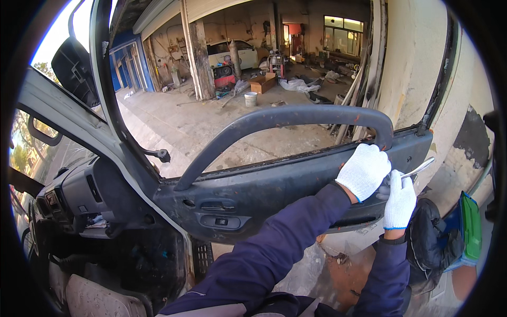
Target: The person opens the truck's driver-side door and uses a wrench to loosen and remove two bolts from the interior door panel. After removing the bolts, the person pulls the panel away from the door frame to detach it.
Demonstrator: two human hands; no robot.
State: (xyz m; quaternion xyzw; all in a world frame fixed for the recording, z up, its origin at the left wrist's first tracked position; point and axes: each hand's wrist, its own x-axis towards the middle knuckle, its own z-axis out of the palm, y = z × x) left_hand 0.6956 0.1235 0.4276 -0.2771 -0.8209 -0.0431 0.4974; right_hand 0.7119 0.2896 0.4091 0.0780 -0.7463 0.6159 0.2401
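A dark grey vehicle door panel (296, 177) stands in front of me, with a long curved grab bar (285, 117) rising above its top edge. My left hand (364, 171), in a white knit glove, is closed at the panel's right part, just below the bar's right end. Its fingertips are hidden, so what they hold does not show. Close beside it on the right, my gloved right hand (400, 205) is closed around a shiny metal hand tool (421, 166). One end of the tool sticks out up and right; the rest is hidden by the hands, so its exact kind is unclear.
A switch plate (223, 221) sits on the door's left part. The cab with its dashboard (113, 193) and seat (100, 298) lies left. Beyond the door are a white bucket (251, 99) and cardboard box (263, 82). A green-lidded bin (470, 224) and black jacket-like bundle (425, 235) are right.
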